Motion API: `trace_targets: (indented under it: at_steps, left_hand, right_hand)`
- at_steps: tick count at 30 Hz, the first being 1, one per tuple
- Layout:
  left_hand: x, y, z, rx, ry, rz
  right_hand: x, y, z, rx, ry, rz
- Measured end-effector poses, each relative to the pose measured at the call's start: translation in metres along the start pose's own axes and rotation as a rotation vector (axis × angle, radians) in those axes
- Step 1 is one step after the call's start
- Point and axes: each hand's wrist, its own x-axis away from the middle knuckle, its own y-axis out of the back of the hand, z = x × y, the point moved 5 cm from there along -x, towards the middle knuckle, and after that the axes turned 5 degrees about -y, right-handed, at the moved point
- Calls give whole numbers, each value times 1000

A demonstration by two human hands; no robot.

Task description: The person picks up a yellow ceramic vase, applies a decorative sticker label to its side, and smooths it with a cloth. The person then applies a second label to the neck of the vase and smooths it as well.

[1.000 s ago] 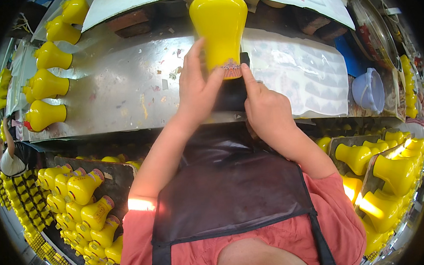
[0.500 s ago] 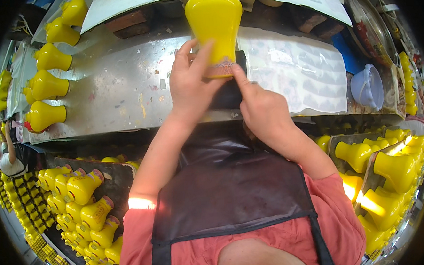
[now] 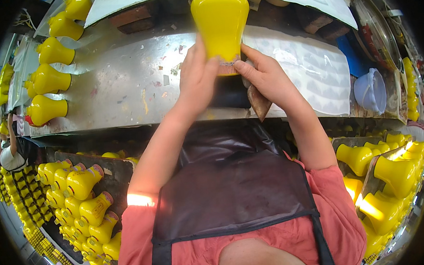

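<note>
A glossy yellow vase-shaped bottle lies with its neck away from me and its base toward me. Around its lower end runs a pink patterned band. My left hand is closed along the bottle's left side, its fingertips partly behind it. With the thumb, my right hand presses on the band's right end. Tucked under that hand's fingers is a brown flat piece with a pointed end, perhaps a scraper; its upper part is hidden.
On the metal table, white decal sheets lie to the right, near a pale blue bucket. Yellow bottles line the left edge. Racks of banded bottles stand lower left, plain ones lower right. Another person is far left.
My right index finger has left the band, and the thumb now presses there. The brown pointed piece has come into clear view. My left hand has shifted along the bottle's side.
</note>
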Motion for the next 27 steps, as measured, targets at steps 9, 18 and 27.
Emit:
trace_targets:
  at_steps: [9, 18, 27]
  left_hand:
    - [3, -1, 0, 155, -24, -16]
    - [10, -8, 0, -77, -67, -22]
    - [10, -11, -2, -152, -55, -4]
  right_hand:
    - [-3, -5, -8, -76, -22, -67]
    - [-2, -5, -9, -33, -19, -74]
    - [-2, -6, -9, 11, -14, -90]
